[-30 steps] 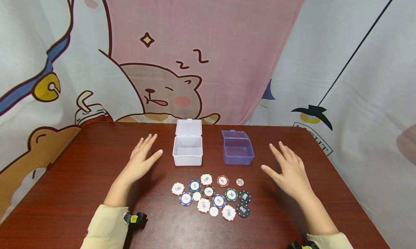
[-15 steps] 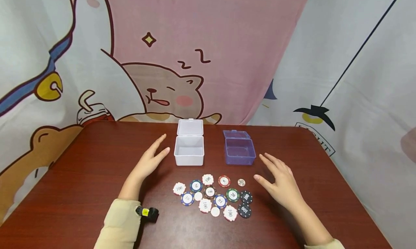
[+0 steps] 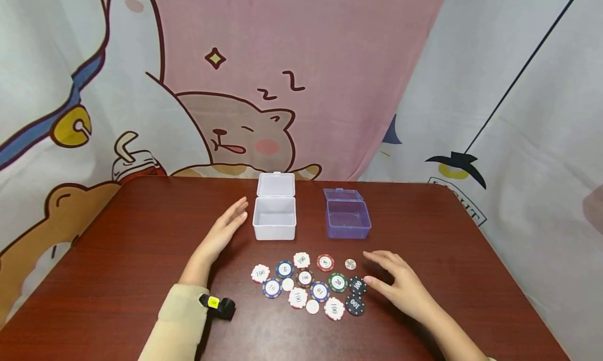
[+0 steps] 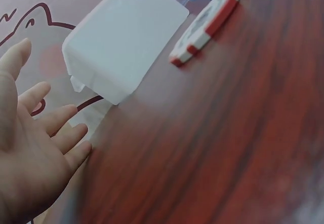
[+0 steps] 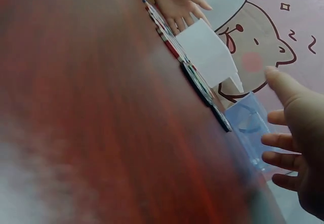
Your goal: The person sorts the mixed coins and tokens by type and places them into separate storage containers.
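Note:
In the head view my left hand (image 3: pixel 220 237) is held just left of a white plastic box (image 3: pixel 275 231) whose lid stands open. Its fingers are extended and nothing is in them; the left wrist view shows the palm facing the box. My right hand (image 3: pixel 402 283) hovers at the right edge of a loose group of poker chips, fingers loosely spread and holding nothing. Closest to its thumb is a black 100 chip (image 3: pixel 357 285), and a small patterned disc (image 3: pixel 350 264) lies by its index finger. Whether the thumb touches the black chip I cannot tell.
A translucent purple box (image 3: pixel 348 230) with its lid up stands right of the white one. Among the spread chips are a red 5 chip (image 3: pixel 325 262), a green 20 chip (image 3: pixel 337 282) and a white 100 chip (image 3: pixel 334 308). A printed curtain (image 3: pixel 358 63) hangs behind the table.
My right hand has come down and leftward to the chips' right edge. The left hand has shifted right, closer to the white box. Boxes and chips keep their places.

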Demonstrator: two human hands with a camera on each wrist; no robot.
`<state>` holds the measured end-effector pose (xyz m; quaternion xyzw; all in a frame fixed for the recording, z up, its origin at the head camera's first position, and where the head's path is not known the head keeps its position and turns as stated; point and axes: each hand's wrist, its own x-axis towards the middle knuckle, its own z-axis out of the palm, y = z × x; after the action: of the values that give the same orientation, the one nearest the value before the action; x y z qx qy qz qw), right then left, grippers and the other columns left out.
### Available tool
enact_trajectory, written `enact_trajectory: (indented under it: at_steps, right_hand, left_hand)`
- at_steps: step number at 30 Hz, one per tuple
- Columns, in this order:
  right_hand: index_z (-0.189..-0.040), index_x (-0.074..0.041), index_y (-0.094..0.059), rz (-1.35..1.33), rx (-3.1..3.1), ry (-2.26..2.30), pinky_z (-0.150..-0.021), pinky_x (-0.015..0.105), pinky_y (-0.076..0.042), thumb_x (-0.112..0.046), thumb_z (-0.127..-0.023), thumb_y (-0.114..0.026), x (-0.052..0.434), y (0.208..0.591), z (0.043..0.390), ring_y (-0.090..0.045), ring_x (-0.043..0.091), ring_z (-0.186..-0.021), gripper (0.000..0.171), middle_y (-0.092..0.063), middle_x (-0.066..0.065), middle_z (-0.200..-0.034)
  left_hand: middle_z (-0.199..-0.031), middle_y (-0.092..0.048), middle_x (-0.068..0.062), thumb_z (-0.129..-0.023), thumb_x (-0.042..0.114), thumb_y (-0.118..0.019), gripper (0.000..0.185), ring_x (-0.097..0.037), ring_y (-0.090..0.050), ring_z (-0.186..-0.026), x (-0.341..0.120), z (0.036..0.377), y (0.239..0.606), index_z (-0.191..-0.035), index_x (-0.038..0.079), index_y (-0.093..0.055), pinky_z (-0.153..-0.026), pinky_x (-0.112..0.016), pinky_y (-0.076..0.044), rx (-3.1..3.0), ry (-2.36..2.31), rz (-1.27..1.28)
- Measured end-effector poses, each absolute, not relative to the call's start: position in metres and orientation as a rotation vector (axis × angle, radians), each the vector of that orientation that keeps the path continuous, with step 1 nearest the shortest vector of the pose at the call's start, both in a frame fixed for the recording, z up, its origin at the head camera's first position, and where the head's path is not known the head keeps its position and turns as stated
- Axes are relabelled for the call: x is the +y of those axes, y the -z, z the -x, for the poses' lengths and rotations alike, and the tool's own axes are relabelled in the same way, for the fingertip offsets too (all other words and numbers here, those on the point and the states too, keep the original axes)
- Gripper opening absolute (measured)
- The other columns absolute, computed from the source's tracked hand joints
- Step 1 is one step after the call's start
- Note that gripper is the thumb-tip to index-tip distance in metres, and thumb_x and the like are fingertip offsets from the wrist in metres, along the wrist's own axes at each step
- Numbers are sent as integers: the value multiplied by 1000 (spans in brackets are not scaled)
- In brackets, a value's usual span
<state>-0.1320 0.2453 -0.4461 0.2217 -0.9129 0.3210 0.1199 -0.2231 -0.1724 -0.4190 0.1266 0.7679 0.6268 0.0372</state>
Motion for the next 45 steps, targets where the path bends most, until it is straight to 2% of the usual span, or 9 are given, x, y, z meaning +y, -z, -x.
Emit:
enact_trajectory:
  at_steps: [5, 10, 18, 22, 32, 37, 45]
  right_hand:
    - [-124, -14, -65, -742, -2653, -980, -87, 35, -47, -27, -80, -79, 246, 455, 128, -55, 15, -108, 49, -60, -8, -116]
    - [-122, -14, -66, -825, -2624, -1026, -88, 23, -43, -27, -75, -82, 247, 459, 127, -55, 13, -105, 51, -61, -8, -113]
    - [-120, -16, -68, -879, -2643, -993, -84, 35, -45, -29, -71, -83, 249, 464, 127, -52, 12, -104, 53, -60, -10, -114]
    - [-120, -18, -69, -880, -2663, -970, -84, 37, -45, -28, -71, -84, 250, 465, 128, -51, 12, -105, 52, -60, -12, -114]
    - [-122, -18, -68, -993, -2668, -938, -86, 35, -38, -25, -75, -81, 250, 467, 135, -48, 11, -106, 49, -57, -13, -117]
    - [-124, -16, -66, -1066, -2654, -927, -86, 33, -34, -25, -77, -79, 252, 468, 139, -47, 10, -105, 49, -56, -11, -116]
    - [-122, -18, -68, -1114, -2650, -917, -85, 33, -31, -22, -76, -81, 251, 467, 142, -46, 10, -103, 48, -54, -11, -113]
  left_hand:
    - [-149, -29, -25, -101, 16, -47, 55, -37, -26, -138, -170, 224, 420, -150, 2, -26, -110, -53, -18, 2327, -1920, -407]
    - [-149, -29, -26, -100, 13, -49, 56, -38, -26, -138, -168, 227, 423, -150, 2, -27, -110, -53, -19, 2288, -1942, -465]
    - [-149, -31, -26, -98, 8, -51, 58, -38, -25, -138, -167, 232, 429, -149, -3, -24, -109, -53, -20, 2242, -1980, -524]
    - [-149, -31, -24, -98, 6, -52, 58, -36, -25, -139, -168, 232, 429, -149, -2, -25, -109, -51, -21, 2220, -1990, -538]
    - [-150, -29, -25, -97, -1, -50, 58, -34, -24, -140, -169, 234, 430, -149, -2, -26, -109, -51, -21, 2211, -1976, -586]
    - [-150, -28, -25, -96, 0, -52, 58, -34, -23, -140, -169, 233, 428, -149, -3, -26, -110, -53, -17, 2223, -1951, -613]
    - [-150, -29, -24, -97, 3, -52, 57, -35, -24, -139, -168, 232, 426, -148, -2, -29, -109, -54, -20, 2255, -1905, -568]
